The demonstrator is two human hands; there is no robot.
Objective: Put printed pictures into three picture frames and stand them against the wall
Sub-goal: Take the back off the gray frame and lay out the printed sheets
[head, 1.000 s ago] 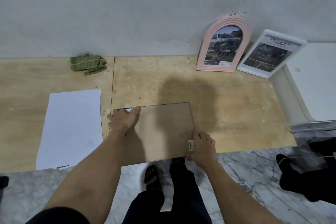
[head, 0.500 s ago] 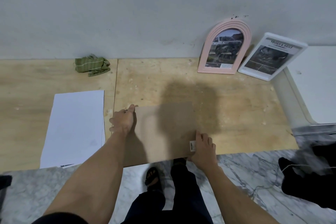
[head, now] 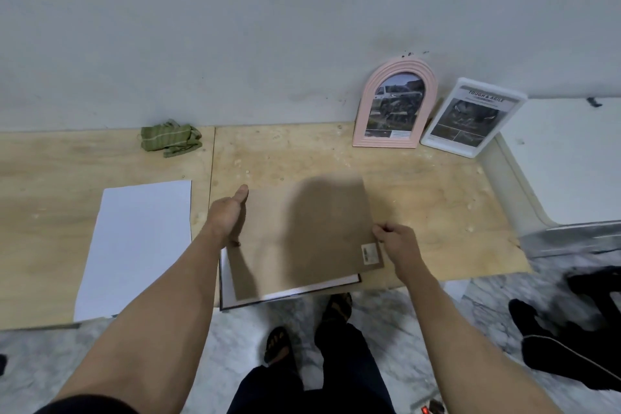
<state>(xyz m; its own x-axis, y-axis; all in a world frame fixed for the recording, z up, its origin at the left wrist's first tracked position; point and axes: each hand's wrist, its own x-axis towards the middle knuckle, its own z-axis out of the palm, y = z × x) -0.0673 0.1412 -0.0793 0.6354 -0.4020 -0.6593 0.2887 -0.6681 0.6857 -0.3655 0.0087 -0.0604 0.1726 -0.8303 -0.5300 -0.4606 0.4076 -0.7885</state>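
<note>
Left hand (head: 228, 215), fingers curled under, holds the brown backing board's (head: 302, 239) left edge. Right hand (head: 398, 240) pinches its right edge, above the dark frame (head: 349, 280).

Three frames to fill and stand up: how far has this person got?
Done: the pink arched frame and white frame hold pictures and lean on the wall. In hand: both hands grip the brown backing board over the third frame. Left: closing and standing it.
</note>
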